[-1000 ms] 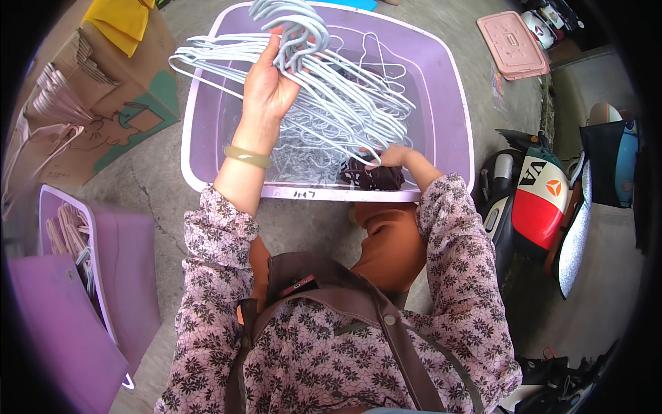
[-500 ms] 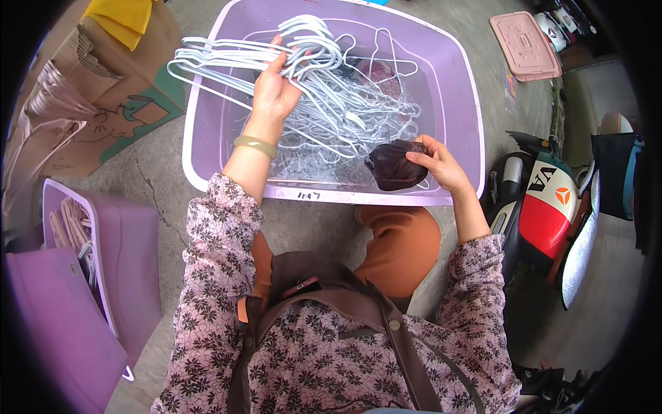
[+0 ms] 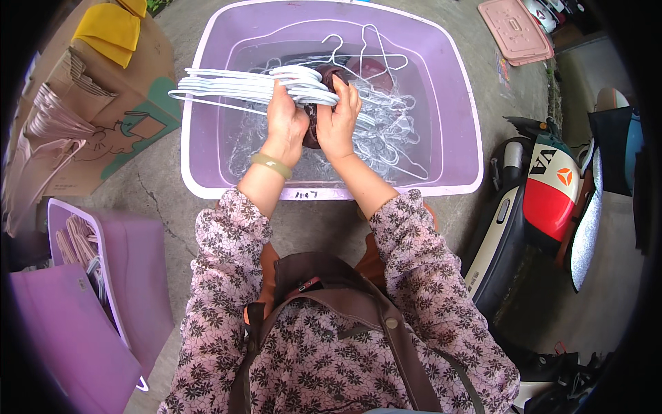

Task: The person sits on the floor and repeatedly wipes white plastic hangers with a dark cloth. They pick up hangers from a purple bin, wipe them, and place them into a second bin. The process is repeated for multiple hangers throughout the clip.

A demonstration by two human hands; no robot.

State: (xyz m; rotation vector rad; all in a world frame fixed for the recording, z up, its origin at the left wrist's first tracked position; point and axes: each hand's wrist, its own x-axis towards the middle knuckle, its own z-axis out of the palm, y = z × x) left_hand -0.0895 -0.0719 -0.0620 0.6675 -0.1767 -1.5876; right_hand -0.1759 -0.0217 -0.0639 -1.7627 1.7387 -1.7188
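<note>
Over the near half of the purple tub (image 3: 414, 190), a dark cloth (image 3: 312, 132) is grasped by the right hand (image 3: 338, 127) and held against the hooks; how far it is wrapped is hidden by the fingers. Just beside it, a bundle of white hangers (image 3: 231, 84) is clasped at the hook end by the left hand (image 3: 284, 127), and the tips are seen reaching past the tub's left edge. The hangers are best held level and evenly stacked, so that no hook is snagged in the cloth. Pressure should be spread evenly, and the undersides should be reached too. Farther off, toward the tub's far right corner, loose hangers (image 3: 386, 127) are left tangled in the water (image 3: 249, 65); contact with them is best avoided.
</note>
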